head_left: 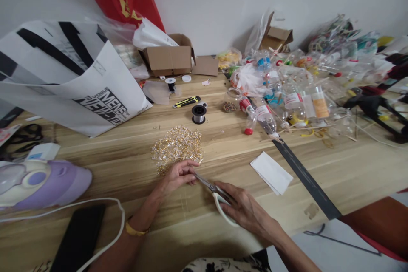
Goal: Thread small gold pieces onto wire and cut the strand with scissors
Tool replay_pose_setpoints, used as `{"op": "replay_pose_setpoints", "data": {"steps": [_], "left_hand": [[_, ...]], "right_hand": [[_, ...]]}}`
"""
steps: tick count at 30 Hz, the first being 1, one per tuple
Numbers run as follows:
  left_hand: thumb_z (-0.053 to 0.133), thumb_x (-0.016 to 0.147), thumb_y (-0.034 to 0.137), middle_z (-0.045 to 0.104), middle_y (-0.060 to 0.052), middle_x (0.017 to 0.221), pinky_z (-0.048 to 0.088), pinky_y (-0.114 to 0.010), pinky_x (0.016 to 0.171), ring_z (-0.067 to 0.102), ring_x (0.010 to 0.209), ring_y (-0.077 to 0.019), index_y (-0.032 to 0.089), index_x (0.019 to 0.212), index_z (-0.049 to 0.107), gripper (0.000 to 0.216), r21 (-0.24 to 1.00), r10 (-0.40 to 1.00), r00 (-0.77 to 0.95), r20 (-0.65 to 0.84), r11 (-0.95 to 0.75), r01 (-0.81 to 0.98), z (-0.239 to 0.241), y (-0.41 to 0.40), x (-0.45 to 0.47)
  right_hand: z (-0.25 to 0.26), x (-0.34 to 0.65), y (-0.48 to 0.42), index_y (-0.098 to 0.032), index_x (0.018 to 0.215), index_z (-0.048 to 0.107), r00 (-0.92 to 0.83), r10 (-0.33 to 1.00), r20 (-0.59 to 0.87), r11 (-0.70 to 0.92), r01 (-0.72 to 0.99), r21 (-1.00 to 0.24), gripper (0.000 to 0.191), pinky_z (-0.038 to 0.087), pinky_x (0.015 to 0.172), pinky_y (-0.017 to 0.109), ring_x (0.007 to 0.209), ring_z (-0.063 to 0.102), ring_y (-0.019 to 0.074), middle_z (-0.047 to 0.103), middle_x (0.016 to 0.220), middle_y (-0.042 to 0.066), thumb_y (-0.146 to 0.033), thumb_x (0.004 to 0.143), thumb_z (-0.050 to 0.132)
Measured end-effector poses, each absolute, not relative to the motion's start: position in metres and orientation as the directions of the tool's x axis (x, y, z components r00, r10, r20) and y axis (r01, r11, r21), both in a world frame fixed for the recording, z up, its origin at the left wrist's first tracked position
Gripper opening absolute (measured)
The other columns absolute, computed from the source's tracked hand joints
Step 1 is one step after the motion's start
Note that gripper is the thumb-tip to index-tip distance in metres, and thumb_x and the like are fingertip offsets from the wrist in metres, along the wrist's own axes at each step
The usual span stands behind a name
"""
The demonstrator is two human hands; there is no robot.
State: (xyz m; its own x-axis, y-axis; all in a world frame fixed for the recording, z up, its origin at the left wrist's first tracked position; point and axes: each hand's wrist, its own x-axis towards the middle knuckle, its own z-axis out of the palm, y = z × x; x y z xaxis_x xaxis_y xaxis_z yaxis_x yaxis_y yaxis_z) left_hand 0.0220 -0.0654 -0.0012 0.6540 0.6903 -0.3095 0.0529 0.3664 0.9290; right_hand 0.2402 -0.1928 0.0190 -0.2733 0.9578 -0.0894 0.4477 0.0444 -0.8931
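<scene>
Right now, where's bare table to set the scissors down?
Bare wood lies between the bead pile and the white paper, and in front of the paper up to the black strip. Another patch sits between the printed bag and the pile. The bottles at far right are crowded.

Two cardboard boxes (170, 57) (276, 36), two thread spools (199, 114) (171, 83), one pair of scissors (214, 195), one white paper (271, 172).

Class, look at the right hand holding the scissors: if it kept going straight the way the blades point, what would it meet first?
The right hand points its scissors up-left, so it would first meet the left hand, whose fingertips already sit at the blade tips; the gold-and-silver pile probably lies just beyond.
</scene>
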Motion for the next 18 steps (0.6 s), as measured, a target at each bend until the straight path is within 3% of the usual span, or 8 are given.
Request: {"op": "replay_pose_setpoints", "data": {"steps": [18], "left_hand": [[0.073,0.069,0.024,0.064,-0.001,0.073,0.048,-0.024,0.062,0.061,0.064,-0.0114,0.014,0.104,0.056,0.041,0.928,0.659,0.684,-0.312,0.365,0.072,-0.0002,-0.0642,0.0203]], "right_hand": [[0.0291,0.2415,-0.1896,-0.021,0.134,0.043,-0.32,0.944,-0.084,0.101,0.521,-0.848,0.048,0.051,0.086,0.033,0.103,0.062,0.0209,0.062,0.119,0.01,-0.018,0.087,0.05]]}}
